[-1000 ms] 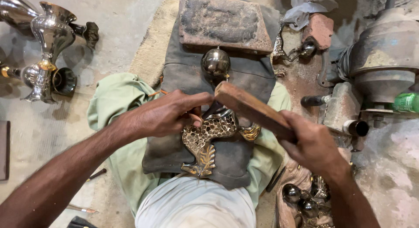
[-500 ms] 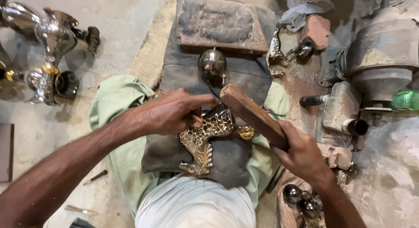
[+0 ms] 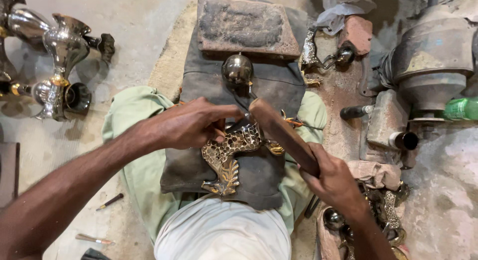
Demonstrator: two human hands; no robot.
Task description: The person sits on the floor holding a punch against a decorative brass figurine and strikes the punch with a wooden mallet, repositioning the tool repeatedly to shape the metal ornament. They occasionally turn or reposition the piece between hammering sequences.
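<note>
My left hand [image 3: 191, 123] presses its fingers onto the top of a brass, scaly ornament [image 3: 228, 154] that lies on a dark cloth [image 3: 259, 175] across my lap. A small tool may sit under the fingertips, but it is hidden. My right hand [image 3: 331, 178] grips a brown wooden block [image 3: 281, 133], whose far end rests just beside the left fingertips over the ornament. A shiny metal ball [image 3: 237, 69] sits on the cloth just beyond.
A flat worn brick [image 3: 246, 26] lies past the ball. Silver metal vases [image 3: 59, 66] stand on the floor at left. A grey machine [image 3: 428, 61], a green bottle [image 3: 460, 109] and metal parts [image 3: 378, 215] crowd the right. Small tools [image 3: 109, 203] lie near my left knee.
The wooden block has swung down and left, from raised above the ornament to its end resting by my left fingers. My left hand stays on the ornament.
</note>
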